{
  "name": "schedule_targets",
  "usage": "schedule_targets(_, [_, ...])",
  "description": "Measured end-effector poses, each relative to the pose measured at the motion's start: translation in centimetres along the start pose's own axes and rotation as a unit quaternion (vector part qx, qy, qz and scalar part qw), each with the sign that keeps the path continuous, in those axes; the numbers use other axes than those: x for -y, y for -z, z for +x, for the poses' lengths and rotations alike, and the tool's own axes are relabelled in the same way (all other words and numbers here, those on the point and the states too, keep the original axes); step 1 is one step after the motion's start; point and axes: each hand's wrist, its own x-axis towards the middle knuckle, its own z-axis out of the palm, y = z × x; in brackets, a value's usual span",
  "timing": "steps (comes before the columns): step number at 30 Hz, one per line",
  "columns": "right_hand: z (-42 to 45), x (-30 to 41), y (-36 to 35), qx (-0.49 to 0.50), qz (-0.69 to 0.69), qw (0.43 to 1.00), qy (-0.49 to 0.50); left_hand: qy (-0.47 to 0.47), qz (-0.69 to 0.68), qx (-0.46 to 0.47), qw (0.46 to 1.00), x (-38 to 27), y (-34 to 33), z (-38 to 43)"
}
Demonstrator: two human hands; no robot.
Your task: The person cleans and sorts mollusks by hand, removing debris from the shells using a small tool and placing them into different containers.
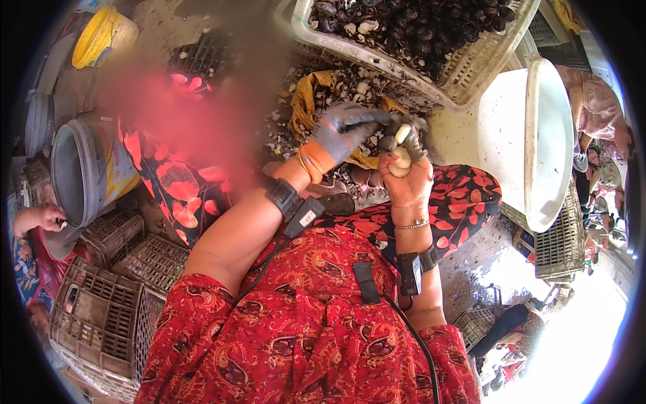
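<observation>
My left hand point(345, 131) wears a grey and orange glove. Its blurred fingers reach across to my right hand, and I cannot tell whether they hold anything. My right hand point(410, 177), palm in view, has dark coverings on some fingers and holds a pale, rounded peeled piece point(399, 161). A short pale cylindrical thing point(402, 133) shows between the hands; which one holds it is unclear. Beyond them, a dirty plastic crate point(373, 59) contains dark round produce point(429, 30) and pale scraps. Beneath the hands lie yellow cloth or sacking point(305, 98) and scattered peelings point(361, 88).
A white tub point(542, 146) stands to the right. On the left are a yellow bucket point(108, 35), a grey-rimmed bucket point(81, 171) and stacked plastic crates point(96, 313). Another person's hand point(50, 218) shows at far left; several people sit at right. A blur covers part of the upper left.
</observation>
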Motion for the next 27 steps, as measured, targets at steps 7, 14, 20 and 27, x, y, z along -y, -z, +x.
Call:
schedule_targets(7, [-0.1, -0.5, -0.4, -0.041, -0.1, 0.992, 0.066, 0.11, -0.073, -0.047, 0.99, 0.0, 0.8, 0.3])
schedule_targets(14, [-0.9, -1.3, -1.8, 0.004, -0.338, 0.913, 0.229, 0.023, 0.082, -0.025, 0.996, 1.0, 1.5, 0.1])
schedule_targets(20, [-1.0, -1.5, -2.5, -0.001, -0.357, 0.904, 0.234, -0.022, 0.132, 0.02, 0.991, 0.6, 1.5, 0.4])
schedule_targets(27, [-0.2, 0.3, 0.0, 0.0, -0.203, 0.974, 0.103, -0.041, 0.074, 0.069, 0.994, -0.2, 0.5, 0.3])
